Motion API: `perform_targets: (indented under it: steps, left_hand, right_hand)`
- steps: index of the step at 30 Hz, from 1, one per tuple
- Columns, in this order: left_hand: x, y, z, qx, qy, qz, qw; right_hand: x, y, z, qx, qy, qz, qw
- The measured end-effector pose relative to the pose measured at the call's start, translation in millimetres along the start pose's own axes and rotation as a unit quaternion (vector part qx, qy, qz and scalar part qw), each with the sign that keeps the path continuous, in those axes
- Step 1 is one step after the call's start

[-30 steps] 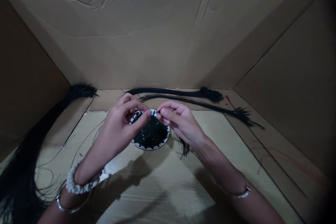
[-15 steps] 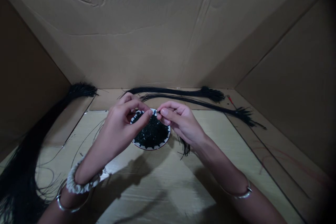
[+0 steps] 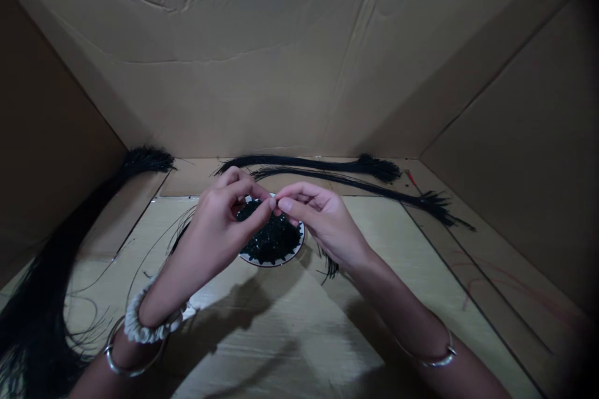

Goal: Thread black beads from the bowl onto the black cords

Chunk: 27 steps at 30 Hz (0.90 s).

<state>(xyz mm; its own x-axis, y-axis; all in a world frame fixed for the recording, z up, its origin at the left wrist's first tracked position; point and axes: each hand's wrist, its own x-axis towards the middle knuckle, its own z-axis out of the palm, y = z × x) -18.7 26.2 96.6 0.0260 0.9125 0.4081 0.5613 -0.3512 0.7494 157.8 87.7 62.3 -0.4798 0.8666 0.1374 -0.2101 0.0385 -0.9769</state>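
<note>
Closer together, left hand (image 3: 224,206) and right hand (image 3: 325,215) pinch, contents unclear, many black bits (image 3: 271,240) below the fingers (image 3: 257,217) seemingly unused.

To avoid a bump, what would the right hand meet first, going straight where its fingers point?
Likely the left hand, its thumb tip close before the right hand; depth is unclear.

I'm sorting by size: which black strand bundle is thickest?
The left bundle, running from the back left corner toward the viewer. It spreads far wider than the slim rear bundle and the slim front bundle lying crosswise.
</note>
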Motion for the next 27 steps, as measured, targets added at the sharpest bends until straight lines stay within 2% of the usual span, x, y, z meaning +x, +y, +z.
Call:
perform_targets:
  steps: [9,15,27]
  left_hand:
    - [2,-2,-0.3,0.016,0.013,-0.007,1.000]
    - [1,-2,2.3,0.030,0.035,0.002,0.999]
    - [-1,3,0.7,0.058,0.016,0.005,0.998]
  right_hand:
    - [-5,-12,0,-0.096,0.013,-0.033,0.995]
    - [-8,-13,2,-0.145,0.031,-0.081,0.986]
    - [-6,-9,-1,-0.155,0.031,-0.082,0.984]
